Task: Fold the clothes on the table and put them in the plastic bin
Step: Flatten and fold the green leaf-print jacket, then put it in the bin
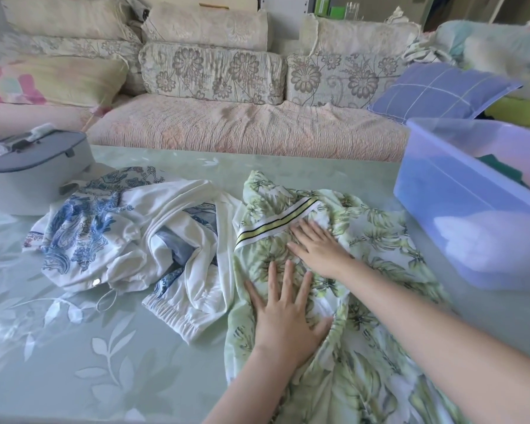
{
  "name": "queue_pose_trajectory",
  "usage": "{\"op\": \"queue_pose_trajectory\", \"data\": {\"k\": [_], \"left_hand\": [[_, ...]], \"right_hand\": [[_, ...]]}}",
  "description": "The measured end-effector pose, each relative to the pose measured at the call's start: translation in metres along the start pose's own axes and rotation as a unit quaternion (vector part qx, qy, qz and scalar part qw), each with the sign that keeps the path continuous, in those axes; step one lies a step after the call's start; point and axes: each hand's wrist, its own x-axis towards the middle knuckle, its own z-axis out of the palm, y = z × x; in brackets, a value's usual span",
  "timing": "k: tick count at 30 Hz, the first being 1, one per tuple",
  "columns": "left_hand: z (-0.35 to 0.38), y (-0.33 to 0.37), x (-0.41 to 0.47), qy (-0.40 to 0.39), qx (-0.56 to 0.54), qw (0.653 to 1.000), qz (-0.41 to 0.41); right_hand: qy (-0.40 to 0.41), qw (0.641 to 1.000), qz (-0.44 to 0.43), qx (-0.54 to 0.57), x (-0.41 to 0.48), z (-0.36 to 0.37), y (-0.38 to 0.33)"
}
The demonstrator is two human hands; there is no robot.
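Note:
A green leaf-print garment (380,270) with a striped white and yellow band lies spread over the right half of the table. My left hand (288,319) lies flat on it with fingers straight and spread. Just beyond it, my right hand (318,249) also presses flat on the cloth below the band. A crumpled white garment with blue print (129,240) lies to the left of it. The translucent blue plastic bin (459,209) stands at the right, with dark green cloth inside.
A grey and white lidded appliance (28,172) sits at the table's left edge. The green glass table (74,347) has a leaf pattern. A sofa with floral cushions (214,75) and a blue checked pillow (441,90) runs behind the table.

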Motion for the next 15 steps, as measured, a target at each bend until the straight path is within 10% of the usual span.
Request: {"op": "queue_pose_trajectory", "data": {"k": [10,15], "left_hand": [[-0.05,-0.028,-0.052,0.181,-0.206,0.961,-0.03],[-0.042,-0.042,-0.112,0.13,-0.28,0.949,-0.057]], "right_hand": [[0.16,0.962,0.029,0.219,-0.097,-0.027,-0.02],[0.126,0.956,0.045,0.263,-0.187,-0.002,-0.038]]}}
